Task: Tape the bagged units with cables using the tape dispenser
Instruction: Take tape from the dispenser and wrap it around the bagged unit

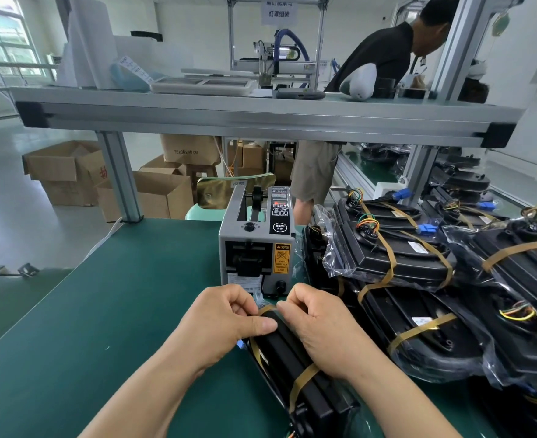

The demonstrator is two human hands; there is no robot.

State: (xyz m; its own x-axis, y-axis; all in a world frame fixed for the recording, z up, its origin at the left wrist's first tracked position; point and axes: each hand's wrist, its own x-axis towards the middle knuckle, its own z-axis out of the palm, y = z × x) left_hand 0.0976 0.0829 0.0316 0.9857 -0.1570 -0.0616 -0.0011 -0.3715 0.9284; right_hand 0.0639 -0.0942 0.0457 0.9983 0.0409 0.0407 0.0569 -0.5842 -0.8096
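Note:
A black bagged unit [295, 371] stands on edge on the green mat in front of me, with a brown tape band across its middle. My left hand [226, 320] grips its far end, thumb pressed on the black edge. My right hand [317, 324] lies over the top of the unit, and its fingertips pinch a strip of brown tape [265, 309] at that same end. Both hands meet just in front of the grey tape dispenser [256, 245], whose outlet faces me. Coloured cables show at the unit's near end, by the frame's lower edge.
A pile of taped bagged units [419, 279] with coloured cables fills the right side of the mat. The green mat [118, 311] stretches to the left. An aluminium shelf [261, 115] crosses overhead. Another person [371, 74] stands behind it. Cardboard boxes [71, 172] sit on the floor.

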